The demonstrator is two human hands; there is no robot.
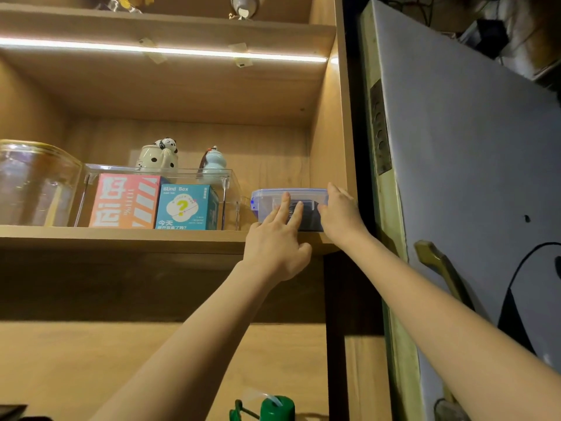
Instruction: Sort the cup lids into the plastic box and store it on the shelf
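A clear plastic box (pixel 267 202) with a bluish lid stands on the wooden shelf (pixel 121 238) at its right end, beside the cabinet's side wall. Dark cup lids show through its front. My left hand (pixel 277 241) rests on the box's front with two fingers stretched flat against it and the thumb under the shelf's edge. My right hand (pixel 341 214) lies against the box's right end, fingers reaching up to its lid. Neither hand closes around the box.
Left of the box stands a clear bin (pixel 230 189) holding a pink carton (pixel 126 200) and a teal Blind Box carton (pixel 186 208). A panda teapot (pixel 158 156) and a pale gourd figure (pixel 214 162) stand behind. A glass jar (pixel 33 183) is far left. A green bottle top (pixel 277 408) is below.
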